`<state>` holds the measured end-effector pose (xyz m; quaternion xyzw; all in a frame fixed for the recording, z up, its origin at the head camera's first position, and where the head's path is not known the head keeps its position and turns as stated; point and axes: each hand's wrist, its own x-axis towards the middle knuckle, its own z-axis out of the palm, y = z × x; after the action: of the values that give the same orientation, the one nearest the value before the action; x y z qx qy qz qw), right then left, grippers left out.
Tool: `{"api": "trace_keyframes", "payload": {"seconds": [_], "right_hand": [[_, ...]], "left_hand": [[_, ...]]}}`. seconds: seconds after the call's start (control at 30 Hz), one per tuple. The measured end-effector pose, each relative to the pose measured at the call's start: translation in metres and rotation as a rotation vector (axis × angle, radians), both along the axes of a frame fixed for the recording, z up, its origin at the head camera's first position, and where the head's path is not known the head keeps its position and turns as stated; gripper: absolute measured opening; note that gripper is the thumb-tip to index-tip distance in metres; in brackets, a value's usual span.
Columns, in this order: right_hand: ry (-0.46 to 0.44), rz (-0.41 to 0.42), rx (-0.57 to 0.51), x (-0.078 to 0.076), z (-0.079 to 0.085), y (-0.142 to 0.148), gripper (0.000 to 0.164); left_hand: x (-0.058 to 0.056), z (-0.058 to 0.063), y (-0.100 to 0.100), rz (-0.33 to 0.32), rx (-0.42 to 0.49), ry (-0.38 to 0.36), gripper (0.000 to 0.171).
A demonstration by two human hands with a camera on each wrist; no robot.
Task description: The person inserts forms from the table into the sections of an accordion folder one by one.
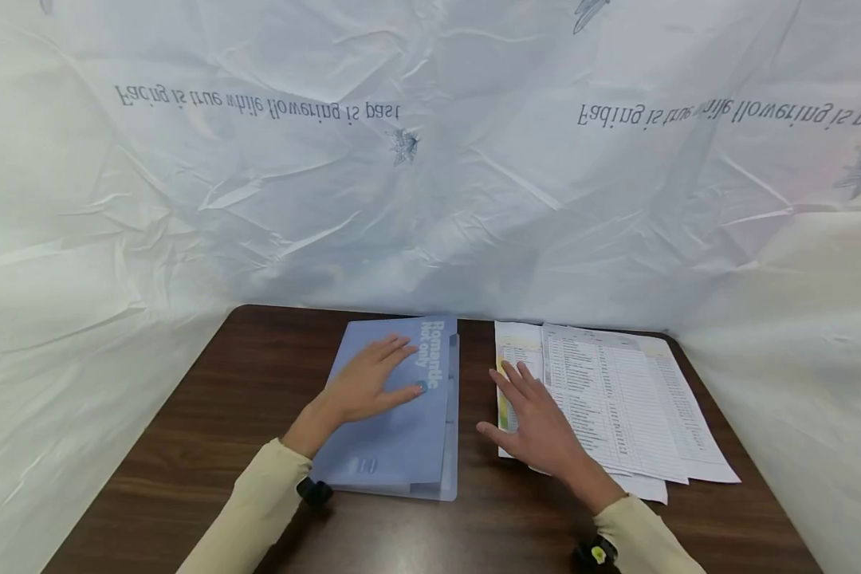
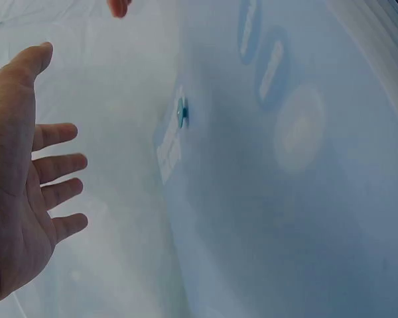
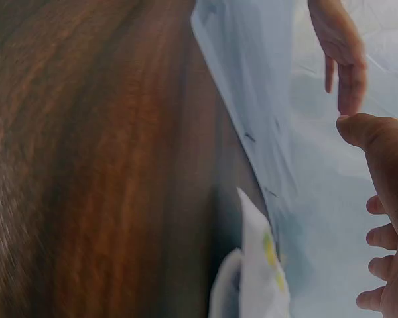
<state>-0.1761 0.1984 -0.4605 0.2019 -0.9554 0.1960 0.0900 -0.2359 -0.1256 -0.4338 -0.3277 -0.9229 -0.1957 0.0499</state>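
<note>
A blue plastic file folder (image 1: pixel 402 446) lies closed on the table, with white lettering along its right side and a teal snap button (image 2: pixel 181 112). Above the folder hovers my left hand (image 1: pixel 366 384), fingers spread and holding nothing; the left wrist view shows it apart from the cover. In the head view its thumb tip overlaps the button. To the right lies a loose stack of printed sheets (image 1: pixel 617 399), unevenly overlapped. Over the stack's left edge my right hand (image 1: pixel 541 434) is held with fingers spread, gripping nothing. Whether it touches the paper is hard to tell.
The dark wooden table (image 1: pixel 208 414) has rounded far corners. A white plastic sheet (image 1: pixel 430 207) with printed words and flowers hangs behind it and along both sides. Black bands with small devices sit on both wrists.
</note>
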Motion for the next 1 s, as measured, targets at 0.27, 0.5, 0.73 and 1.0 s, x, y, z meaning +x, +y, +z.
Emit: {"api": "trace_keyframes", "payload": {"seconds": [0.27, 0.5, 0.73, 1.0], "right_hand": [[-0.033, 0.047, -0.021, -0.005, -0.015, -0.013, 0.085], [-0.091, 0.116, -0.031, -0.009, -0.025, -0.02, 0.085], [-0.138, 0.16, 0.021, -0.014, -0.034, -0.026, 0.089], [-0.18, 0.181, 0.041, -0.015, -0.037, -0.03, 0.092]], "left_hand": [[-0.003, -0.002, 0.016, -0.026, -0.031, -0.043, 0.074], [-0.007, -0.008, 0.025, -0.062, -0.047, -0.075, 0.074], [-0.01, -0.017, 0.032, -0.086, -0.051, -0.097, 0.073], [-0.011, -0.024, 0.042, -0.082, -0.091, -0.141, 0.074]]}}
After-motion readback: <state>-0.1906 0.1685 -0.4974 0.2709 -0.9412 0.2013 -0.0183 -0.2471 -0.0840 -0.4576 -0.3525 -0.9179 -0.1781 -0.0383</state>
